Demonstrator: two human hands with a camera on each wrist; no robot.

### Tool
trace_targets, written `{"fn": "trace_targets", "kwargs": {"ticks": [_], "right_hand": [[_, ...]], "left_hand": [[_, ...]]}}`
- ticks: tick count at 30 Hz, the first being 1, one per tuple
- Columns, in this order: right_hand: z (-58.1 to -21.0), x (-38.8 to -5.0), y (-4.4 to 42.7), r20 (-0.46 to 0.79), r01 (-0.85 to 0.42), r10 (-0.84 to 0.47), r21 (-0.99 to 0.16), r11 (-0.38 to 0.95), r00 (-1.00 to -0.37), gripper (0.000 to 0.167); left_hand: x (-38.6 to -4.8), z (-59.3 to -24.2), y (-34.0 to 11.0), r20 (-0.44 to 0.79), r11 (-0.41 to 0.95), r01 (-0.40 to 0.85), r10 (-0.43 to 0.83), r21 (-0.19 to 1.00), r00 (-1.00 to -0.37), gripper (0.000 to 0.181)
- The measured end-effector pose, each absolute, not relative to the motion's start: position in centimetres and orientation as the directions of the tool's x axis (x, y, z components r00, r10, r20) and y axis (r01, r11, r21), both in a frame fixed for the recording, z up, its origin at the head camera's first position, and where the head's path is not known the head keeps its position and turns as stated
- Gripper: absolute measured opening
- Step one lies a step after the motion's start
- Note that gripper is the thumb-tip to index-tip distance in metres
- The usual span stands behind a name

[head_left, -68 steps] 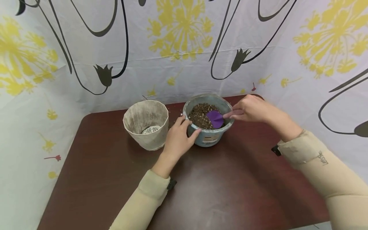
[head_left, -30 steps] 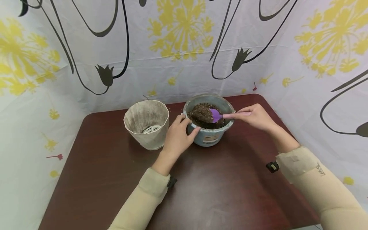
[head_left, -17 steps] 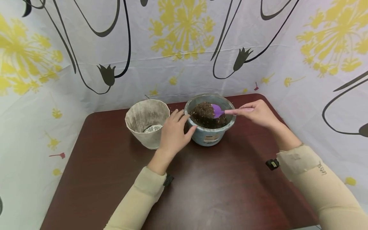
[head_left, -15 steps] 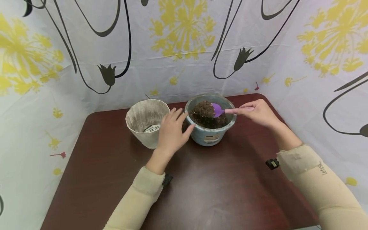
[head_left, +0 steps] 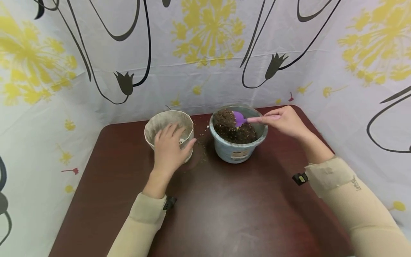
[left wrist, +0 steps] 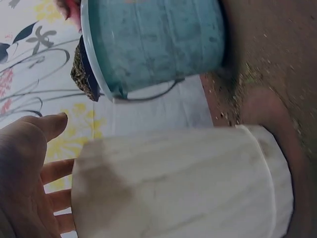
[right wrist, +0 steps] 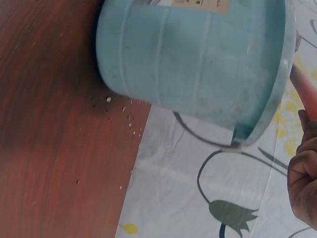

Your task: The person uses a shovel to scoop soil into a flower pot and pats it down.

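Note:
My right hand (head_left: 287, 121) grips the pink handle of a purple trowel (head_left: 239, 119) above the blue bucket (head_left: 236, 151). A heap of dark soil (head_left: 224, 117) lies on the trowel's blade, near the bucket's left rim. More potting soil (head_left: 242, 135) is inside the bucket. To the left stands an off-white plastic flower pot (head_left: 179, 119) with a perforated bottom. Over its near side is my left hand (head_left: 168, 150), fingers spread and thumb apart. In the left wrist view the fingers are by the rim of the flower pot (left wrist: 183, 183); contact is unclear.
Both containers stand on a dark red-brown table (head_left: 231, 200), near its back edge. Crumbs of soil (head_left: 202, 144) are scattered between them. A white patterned cloth (head_left: 208, 82) hangs behind and at both sides. The bucket has a wire handle (right wrist: 198, 136).
The trowel has come up out of the bucket's soil with a heap on it and moved slightly left. My left hand has let go of the bucket rim and moved left to the flower pot.

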State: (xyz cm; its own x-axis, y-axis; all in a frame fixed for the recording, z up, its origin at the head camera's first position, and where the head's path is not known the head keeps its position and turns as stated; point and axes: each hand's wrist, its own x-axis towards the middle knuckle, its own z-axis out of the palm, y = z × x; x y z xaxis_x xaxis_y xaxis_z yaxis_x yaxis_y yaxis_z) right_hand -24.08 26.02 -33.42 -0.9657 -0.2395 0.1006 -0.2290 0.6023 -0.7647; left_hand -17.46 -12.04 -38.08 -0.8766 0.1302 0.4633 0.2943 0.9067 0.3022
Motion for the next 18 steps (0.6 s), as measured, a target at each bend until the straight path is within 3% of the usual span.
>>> {"fn": "trace_targets", "kwargs": {"ticks": [10, 18], "right_hand": [[-33.2, -25.3, 23.0, 0.105, -0.232, -0.234, -0.746, 0.624, -0.967, 0.044], [-32.6, -26.2, 19.6, 0.098, -0.274, -0.317, -0.766, 0.582, -0.943, 0.033]], "left_hand": [[-16.4, -39.3, -16.2, 0.518, 0.915, 0.213, 0.005, 0.342, -0.856, 0.055], [-15.4, -40.0, -18.8, 0.526, 0.896, 0.122, -0.136, 0.426, -0.839, 0.061]]}}
